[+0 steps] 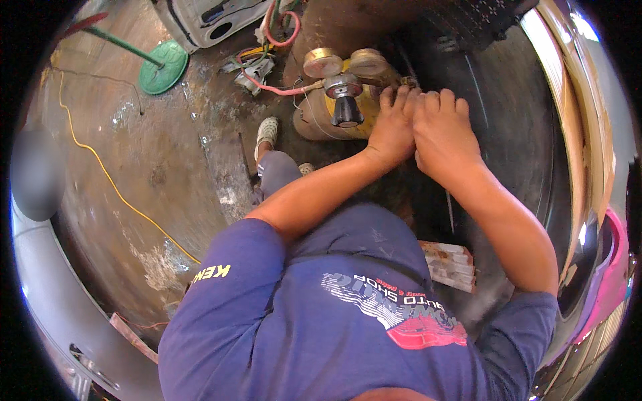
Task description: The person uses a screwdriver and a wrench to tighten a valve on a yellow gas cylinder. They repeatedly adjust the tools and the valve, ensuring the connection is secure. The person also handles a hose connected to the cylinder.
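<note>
A brass-toned pressure regulator with two round gauges [323, 63] and a black adjusting knob [347, 112] sits at the top of a yellow gas cylinder [319, 115]. A red hose [277, 89] runs from it to the left. My left hand [393, 128] is just right of the regulator, its fingers curled near the cylinder's valve [406, 81]. Pressed against it, my right hand [447, 130] is closed, knuckles up. Whatever lies inside the fingers of both hands is hidden. Below my right hand a thin metal rod [449, 210] shows.
On the far left, a green round-based stand [162, 67] is beside a white machine housing [214, 23]. A yellow cord [110, 175] crosses the stained floor. A grey car panel [73, 301] is at left, and long wooden boards [582, 113] line the right.
</note>
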The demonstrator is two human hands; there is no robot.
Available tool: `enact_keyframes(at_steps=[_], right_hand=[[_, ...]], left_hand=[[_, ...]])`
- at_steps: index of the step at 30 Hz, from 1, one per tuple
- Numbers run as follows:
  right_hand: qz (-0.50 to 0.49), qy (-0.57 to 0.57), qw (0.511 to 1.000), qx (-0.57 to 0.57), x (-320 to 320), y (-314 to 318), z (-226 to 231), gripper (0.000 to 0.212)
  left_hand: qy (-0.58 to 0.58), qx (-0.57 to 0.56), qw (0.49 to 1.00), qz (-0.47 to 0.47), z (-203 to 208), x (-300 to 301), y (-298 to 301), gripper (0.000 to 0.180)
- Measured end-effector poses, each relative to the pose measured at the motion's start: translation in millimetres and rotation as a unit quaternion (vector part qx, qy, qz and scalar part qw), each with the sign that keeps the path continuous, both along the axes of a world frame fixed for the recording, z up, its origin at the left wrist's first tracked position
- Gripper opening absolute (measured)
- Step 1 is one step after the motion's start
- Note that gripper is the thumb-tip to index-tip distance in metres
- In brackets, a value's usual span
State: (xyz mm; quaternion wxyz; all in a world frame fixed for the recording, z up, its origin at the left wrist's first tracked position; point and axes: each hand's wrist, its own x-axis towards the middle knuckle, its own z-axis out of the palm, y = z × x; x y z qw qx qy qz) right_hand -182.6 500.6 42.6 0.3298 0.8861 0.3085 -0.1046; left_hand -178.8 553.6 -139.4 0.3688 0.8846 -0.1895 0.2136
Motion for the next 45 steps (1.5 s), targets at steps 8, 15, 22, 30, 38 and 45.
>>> enact_keyframes(at_steps=[8,15,22,30,38,45], right_hand=[[0.015,-0.101,0.994,0.029,-22.8,10.7,-2.2,0.06],[-0.004,-0.018,0.994,0.109,-19.6,3.4,3.9,0.06],[-0.005,-0.051,0.95,0.308,-19.6,-39.6,2.1,0.102],[-0.103,-0.026,0.399,0.911,9.7,-67.8,-105.8,0.119],[-0.056,0.018,0.378,0.924,91.8,-145.0,-160.3,0.114],[-0.004,0.039,0.433,0.9,136.1,-183.7,-193.5,0.092]], left_hand=[[0.099,-0.157,0.983,0.002,-4.7,-15.7,17.2,0.057],[-0.016,-0.25,0.964,-0.085,-14.7,-2.2,14.5,0.051],[0.01,-0.238,0.966,-0.101,-2.8,20.9,1.8,0.055],[0.031,-0.205,0.971,-0.119,-5.2,64.7,-37.2,0.062],[0.039,-0.223,0.96,-0.163,-42.1,139.1,-96.1,0.053],[0.052,-0.198,0.962,-0.179,-71.8,175.0,-119.1,0.041]])
